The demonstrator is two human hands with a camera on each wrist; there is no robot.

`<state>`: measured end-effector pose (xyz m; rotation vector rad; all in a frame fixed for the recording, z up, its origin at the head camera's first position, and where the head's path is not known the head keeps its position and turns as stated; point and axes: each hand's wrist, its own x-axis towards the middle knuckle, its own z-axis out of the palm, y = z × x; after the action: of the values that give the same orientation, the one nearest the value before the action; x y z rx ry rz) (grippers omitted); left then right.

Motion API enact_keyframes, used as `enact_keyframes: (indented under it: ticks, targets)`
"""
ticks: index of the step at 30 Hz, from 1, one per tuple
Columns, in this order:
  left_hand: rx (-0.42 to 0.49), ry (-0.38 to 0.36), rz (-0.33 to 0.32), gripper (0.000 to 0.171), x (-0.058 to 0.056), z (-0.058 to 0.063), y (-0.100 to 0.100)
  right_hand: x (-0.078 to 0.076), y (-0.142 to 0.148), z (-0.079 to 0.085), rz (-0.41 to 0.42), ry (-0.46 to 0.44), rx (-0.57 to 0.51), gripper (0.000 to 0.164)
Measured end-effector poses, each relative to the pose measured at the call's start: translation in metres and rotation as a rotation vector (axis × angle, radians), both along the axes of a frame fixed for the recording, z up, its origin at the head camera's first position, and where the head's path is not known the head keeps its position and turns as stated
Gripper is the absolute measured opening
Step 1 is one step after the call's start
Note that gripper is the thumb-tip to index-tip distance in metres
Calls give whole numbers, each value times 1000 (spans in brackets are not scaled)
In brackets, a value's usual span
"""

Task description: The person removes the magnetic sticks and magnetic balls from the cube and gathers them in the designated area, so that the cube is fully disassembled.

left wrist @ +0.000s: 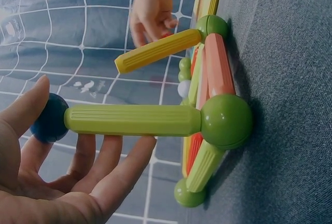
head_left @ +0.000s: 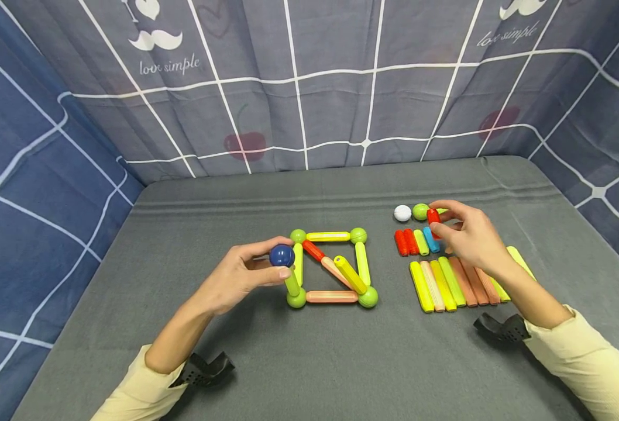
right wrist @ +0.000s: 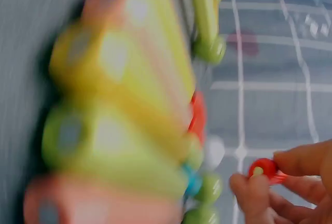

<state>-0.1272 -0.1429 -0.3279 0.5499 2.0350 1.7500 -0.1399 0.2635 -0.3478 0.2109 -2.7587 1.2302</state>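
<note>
My left hand (head_left: pixel 238 275) holds a dark blue ball (head_left: pixel 281 255) between thumb and fingers. That ball caps a green magnetic rod (left wrist: pixel 134 120) standing up from a green ball (left wrist: pixel 226 121) at the near left corner of a flat square of rods. A pink rod (head_left: pixel 332 297) forms the square's near side and a yellow rod (head_left: pixel 328 237) its far side. Across the inside runs a diagonal of a red rod (head_left: pixel 313 250) and a pink one. Another yellow rod (head_left: pixel 350 275) rises from the near right ball. My right hand (head_left: pixel 470 234) pinches a short red rod (right wrist: pixel 263 168) above the spare parts.
On the right lie a row of long rods (head_left: pixel 449 283) in several colours and a row of short rods (head_left: pixel 409 242). Behind these sit a white ball (head_left: pixel 402 213) and green balls (head_left: pixel 420 211). A checked curtain (head_left: pixel 336 111) encloses the grey cloth surface (head_left: pixel 341 362).
</note>
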Motion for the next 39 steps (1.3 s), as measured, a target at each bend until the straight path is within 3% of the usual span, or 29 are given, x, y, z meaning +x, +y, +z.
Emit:
enact_keyframes:
  ticks: [6, 18, 29, 35, 39]
  targets:
    - [-10, -3, 14, 54, 0, 0, -1, -17, 25, -12, -12, -144, 123, 39]
    - [36, -12, -6, 51, 0, -1, -1, -24, 33, -20, 47, -250, 139, 41]
    - [49, -7, -15, 50, -1, -2, -1, -24, 33, -18, 63, -208, 220, 37]
    - [46, -8, -14, 51, -1, -2, -1, -15, 23, -13, 13, -97, 240, 35]
    - [38, -8, -11, 51, -1, -1, -1, -4, 5, -8, 47, -6, 198, 30]
